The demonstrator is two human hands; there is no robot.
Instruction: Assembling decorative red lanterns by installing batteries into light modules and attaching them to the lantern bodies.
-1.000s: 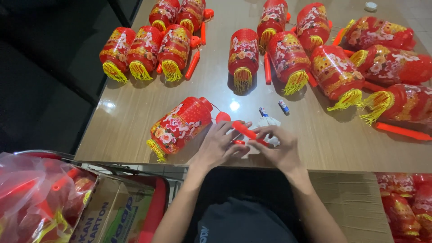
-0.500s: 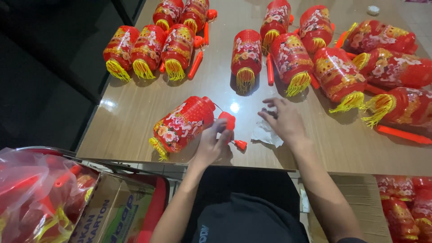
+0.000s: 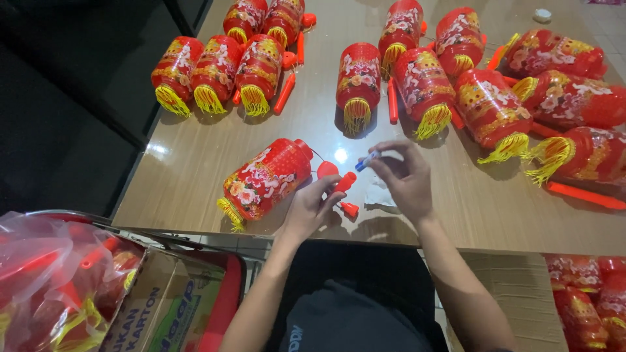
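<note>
I see my left hand (image 3: pixel 312 207) pinching the orange plastic handle (image 3: pixel 344 184) steady, just right of the red flowered paper lantern (image 3: pixel 264 180) lying on the wooden table (image 3: pixel 195 163). My right hand (image 3: pixel 405 176), beyond it, pinches a small battery (image 3: pixel 367 160) end-first.

The cylindrical paper lantern (image 3: pixel 266 180) nearest the hands is red with pink-and-white flower prints, gold bands and a yellow tassel fringe. The plastic handle stick (image 3: pixel 343 183) is orange-red. The wooden bench (image 3: pixel 195 163) is light brown with fine grain.
</note>
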